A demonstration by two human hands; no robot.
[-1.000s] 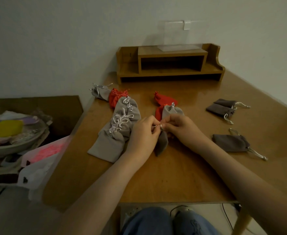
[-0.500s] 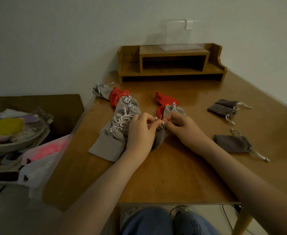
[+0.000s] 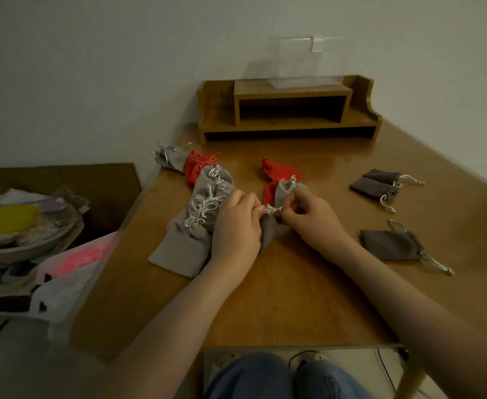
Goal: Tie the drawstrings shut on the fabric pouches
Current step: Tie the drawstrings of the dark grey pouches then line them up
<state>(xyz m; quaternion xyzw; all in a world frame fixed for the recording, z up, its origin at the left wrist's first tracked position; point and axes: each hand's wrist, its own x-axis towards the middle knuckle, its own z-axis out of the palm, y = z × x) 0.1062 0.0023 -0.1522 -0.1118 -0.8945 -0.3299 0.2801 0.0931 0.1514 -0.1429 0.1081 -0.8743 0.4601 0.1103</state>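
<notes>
At the centre of the frame we see a grey fabric pouch (image 3: 267, 233) lying on a wooden table (image 3: 265, 300), its neck gathered between two hands. The left hand (image 3: 236, 223) pinches one end of the pouch's white drawstring (image 3: 273, 209) with curled fingers, and the right hand (image 3: 312, 218) pinches the other end, so the cord runs short and taut between the fingertips.

Just above the hands lies another light grey pouch (image 3: 284, 189) with a knotted cord, touching a red pouch (image 3: 279, 171). To the left of centre we see a row of light grey pouches (image 3: 192, 223) overlapping one another, each with a white bow, ending near a second red pouch (image 3: 196, 167) towards the wall.

At the right of the frame, well apart from the hands, lie dark grey pouches with loose cords: two side by side (image 3: 376, 184), and one alone (image 3: 391, 244) below them.

A wooden desk shelf (image 3: 288, 110) stands at the table's far edge against the wall, with a clear plastic stand (image 3: 302, 63) on top. At the far left, off the table, we see a bowl of clutter (image 3: 20, 246) and a pale plastic bag (image 3: 61, 286). Knees in blue jeans (image 3: 265, 378) show at the bottom edge.
</notes>
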